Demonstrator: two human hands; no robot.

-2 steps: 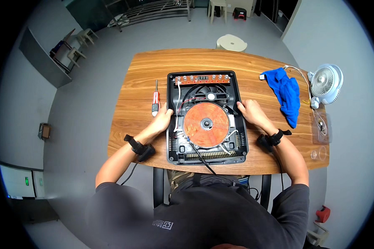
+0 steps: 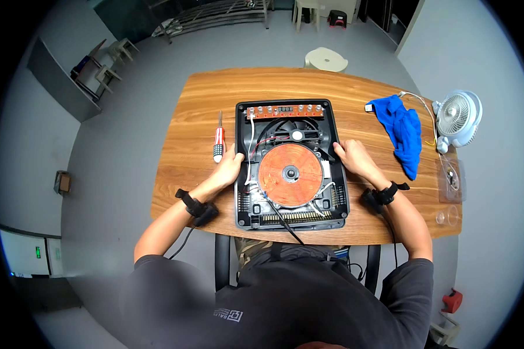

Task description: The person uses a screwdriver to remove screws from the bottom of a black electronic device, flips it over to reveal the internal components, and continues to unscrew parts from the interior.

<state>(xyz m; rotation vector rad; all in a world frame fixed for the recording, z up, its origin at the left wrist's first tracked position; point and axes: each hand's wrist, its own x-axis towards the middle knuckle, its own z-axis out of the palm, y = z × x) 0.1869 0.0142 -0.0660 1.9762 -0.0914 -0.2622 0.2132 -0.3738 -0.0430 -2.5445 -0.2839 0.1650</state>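
- The left hand (image 2: 230, 167) lies against the left edge of the opened cooker (image 2: 290, 164), fingers spread along the black casing and gripping it loosely from the side, not closed around anything.
- The right hand (image 2: 350, 158) does the same on the right edge, so the cooker sits braced between both palms.
- The cooker rests flat on the middle of the bench (image 2: 204, 99), cover off. Its round copper coil (image 2: 290, 174) lies bare in the centre, a fan sits just above it, and a strip of circuit board (image 2: 284, 110) runs along the far edge.
- A black power cord (image 2: 285, 224) leaves the near edge and drops over the bench toward the person.
- A red-handled screwdriver (image 2: 218, 142) lies just beside the left hand, not touching it.
- Well to the right are a blue cloth (image 2: 403, 129) and a small white fan (image 2: 457, 116).
- Risks, as I judge them: a finger slipping inward could snag the thin white wires near the coil; tilting the casing could tug the cord; a nudge from the left wrist could roll the screwdriver off the bench.
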